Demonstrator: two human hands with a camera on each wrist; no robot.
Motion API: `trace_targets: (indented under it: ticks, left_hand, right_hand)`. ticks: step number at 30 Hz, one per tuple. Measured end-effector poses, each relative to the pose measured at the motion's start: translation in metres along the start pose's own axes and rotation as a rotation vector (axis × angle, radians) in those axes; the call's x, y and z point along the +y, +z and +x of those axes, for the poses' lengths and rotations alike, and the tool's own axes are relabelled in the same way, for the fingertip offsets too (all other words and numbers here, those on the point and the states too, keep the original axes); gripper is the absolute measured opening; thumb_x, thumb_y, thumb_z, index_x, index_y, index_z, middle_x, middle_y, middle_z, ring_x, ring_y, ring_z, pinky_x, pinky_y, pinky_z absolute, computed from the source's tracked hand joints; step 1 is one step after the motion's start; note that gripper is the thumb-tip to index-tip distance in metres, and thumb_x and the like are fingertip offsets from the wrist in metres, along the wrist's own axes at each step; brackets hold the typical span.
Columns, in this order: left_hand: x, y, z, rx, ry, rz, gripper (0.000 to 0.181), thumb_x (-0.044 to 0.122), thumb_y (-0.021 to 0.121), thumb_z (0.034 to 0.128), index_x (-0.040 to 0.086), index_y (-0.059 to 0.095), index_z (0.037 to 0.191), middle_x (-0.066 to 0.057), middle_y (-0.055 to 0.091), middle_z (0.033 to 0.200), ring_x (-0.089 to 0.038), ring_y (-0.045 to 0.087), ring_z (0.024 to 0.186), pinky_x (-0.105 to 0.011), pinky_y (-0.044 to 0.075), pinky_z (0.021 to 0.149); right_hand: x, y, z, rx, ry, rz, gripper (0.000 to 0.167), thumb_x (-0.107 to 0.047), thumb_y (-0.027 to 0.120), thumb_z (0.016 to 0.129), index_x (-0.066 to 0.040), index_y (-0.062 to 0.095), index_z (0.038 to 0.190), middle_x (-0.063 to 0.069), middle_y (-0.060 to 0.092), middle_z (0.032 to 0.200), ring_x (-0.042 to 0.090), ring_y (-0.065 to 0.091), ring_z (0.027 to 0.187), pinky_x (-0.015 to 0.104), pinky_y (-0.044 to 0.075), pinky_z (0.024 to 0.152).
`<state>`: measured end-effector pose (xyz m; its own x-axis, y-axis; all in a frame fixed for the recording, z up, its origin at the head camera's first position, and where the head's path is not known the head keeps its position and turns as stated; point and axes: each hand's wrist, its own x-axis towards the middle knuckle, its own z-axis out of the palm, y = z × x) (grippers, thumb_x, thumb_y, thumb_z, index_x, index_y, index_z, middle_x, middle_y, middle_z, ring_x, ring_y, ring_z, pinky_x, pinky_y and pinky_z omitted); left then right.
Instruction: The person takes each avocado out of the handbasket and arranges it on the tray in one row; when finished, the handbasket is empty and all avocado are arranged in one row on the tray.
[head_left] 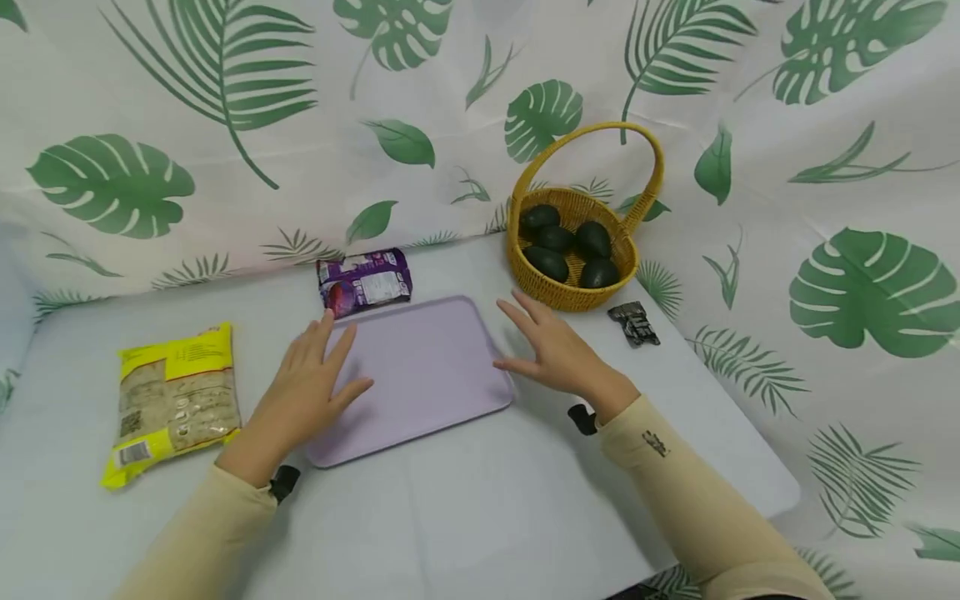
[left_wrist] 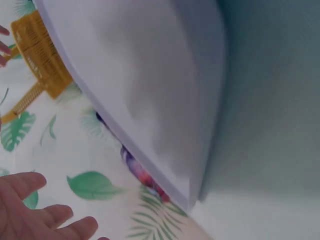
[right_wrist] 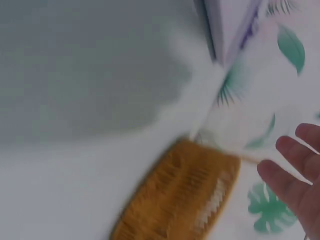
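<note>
A lilac tray (head_left: 420, 375) lies flat on the white table, with both hands on either side of it. My left hand (head_left: 303, 392), fingers straight and spread, is over the tray's left edge and holds nothing. Beyond the right edge of the tray is my right hand (head_left: 558, 354), its fingers extended and a gap between thumb and forefinger. In the left wrist view, the tray (left_wrist: 130, 75) fills much of the picture, and the left fingers (left_wrist: 52, 215) are apart from it. The right wrist view has the right fingers (right_wrist: 285, 182) near the yellow woven basket (right_wrist: 175, 195).
Several dark avocados (head_left: 555, 238) lie in the handled basket (head_left: 570, 293) at the back right. A small black packet (head_left: 635, 323) lies beside it. Behind the tray is a purple packet (head_left: 375, 287). To the left lies a yellow bag (head_left: 176, 392). A leaf-patterned curtain (head_left: 465, 108) hangs behind.
</note>
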<state>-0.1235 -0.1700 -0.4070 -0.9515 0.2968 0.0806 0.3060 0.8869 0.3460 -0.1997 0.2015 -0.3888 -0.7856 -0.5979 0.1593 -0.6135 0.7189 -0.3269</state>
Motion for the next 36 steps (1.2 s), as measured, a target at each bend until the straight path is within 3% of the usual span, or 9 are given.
trace_targets:
  ticks: [4,8,10,13,17,20,25,30,36]
  left_hand:
    - [-0.013,-0.013,-0.012,0.027,-0.055,-0.023,0.081,0.053,0.05,0.0991,0.011,0.015,0.159,-0.022,-0.002,0.163,-0.046,0.005,0.148,-0.06,0.006,0.122]
    - [-0.016,-0.014,-0.015,0.024,-0.049,-0.048,0.083,0.057,0.048,0.0984,0.015,0.011,0.16,-0.023,-0.002,0.163,-0.047,0.006,0.148,-0.062,0.009,0.121]
    - [-0.015,-0.014,-0.013,0.039,-0.039,-0.047,0.083,0.057,0.048,0.0982,0.016,0.012,0.16,-0.022,-0.001,0.163,-0.047,0.008,0.148,-0.063,0.013,0.12]
    - [-0.019,-0.017,-0.025,0.05,-0.081,-0.042,0.082,0.058,0.048,0.0981,0.014,0.015,0.16,-0.022,0.001,0.163,-0.046,0.01,0.147,-0.066,0.017,0.118]
    - [-0.026,-0.024,-0.043,0.06,-0.156,-0.036,0.081,0.057,0.049,0.0981,0.011,0.019,0.159,-0.023,0.002,0.163,-0.047,0.012,0.147,-0.069,0.02,0.114]
    - [-0.03,-0.028,-0.051,0.084,-0.212,-0.026,0.081,0.055,0.051,0.098,0.009,0.021,0.158,-0.024,0.005,0.163,-0.048,0.017,0.145,-0.07,0.022,0.112]
    - [-0.033,-0.024,-0.04,0.078,-0.244,-0.025,0.08,0.055,0.049,0.0988,0.007,0.022,0.157,-0.025,0.008,0.162,-0.048,0.019,0.145,-0.067,0.024,0.114]
    - [-0.032,-0.013,-0.019,0.06,-0.193,-0.026,0.078,0.053,0.05,0.0992,0.009,0.024,0.157,-0.024,0.009,0.162,-0.045,0.021,0.146,-0.063,0.024,0.117]
    - [-0.035,-0.015,-0.03,0.063,-0.237,-0.036,0.077,0.051,0.052,0.0989,0.01,0.025,0.157,-0.022,0.009,0.163,-0.047,0.023,0.144,-0.065,0.031,0.112]
  right_hand:
    - [0.018,-0.031,0.014,0.021,0.125,0.04,0.085,-0.048,0.068,0.091,-0.018,0.026,0.158,0.013,0.018,0.163,0.039,0.025,0.146,0.062,0.033,0.113]
    - [0.065,-0.058,0.021,0.012,0.321,-0.015,0.078,-0.044,0.064,0.094,-0.012,0.028,0.156,0.02,0.02,0.16,0.045,0.024,0.144,0.065,0.03,0.113]
    - [0.091,-0.07,0.028,-0.038,0.42,-0.067,0.075,-0.039,0.064,0.096,-0.01,0.029,0.155,0.025,0.021,0.158,0.048,0.024,0.142,0.067,0.029,0.112]
    - [0.119,-0.069,0.053,-0.199,0.485,-0.131,0.071,-0.032,0.063,0.097,-0.005,0.031,0.154,0.03,0.022,0.155,0.051,0.027,0.139,0.068,0.031,0.11]
    - [0.136,-0.068,0.08,-0.393,0.482,-0.186,0.066,-0.027,0.064,0.096,0.0,0.038,0.15,0.033,0.032,0.149,0.051,0.033,0.136,0.067,0.032,0.111]
    - [0.141,-0.07,0.09,-0.462,0.454,-0.206,0.061,-0.023,0.062,0.096,0.001,0.041,0.147,0.034,0.038,0.146,0.052,0.034,0.135,0.068,0.031,0.111]
    - [0.158,-0.072,0.079,-0.513,0.412,-0.203,0.058,-0.02,0.058,0.097,0.004,0.039,0.147,0.038,0.039,0.142,0.055,0.036,0.131,0.069,0.034,0.107]
    - [0.173,-0.077,0.051,-0.505,0.41,-0.178,0.06,-0.018,0.06,0.096,0.009,0.038,0.145,0.041,0.041,0.138,0.058,0.04,0.126,0.071,0.037,0.103]
    - [0.169,-0.093,0.042,-0.353,0.395,-0.095,0.079,-0.039,0.064,0.095,0.005,0.028,0.15,0.045,0.025,0.144,0.063,0.025,0.13,0.077,0.027,0.104]
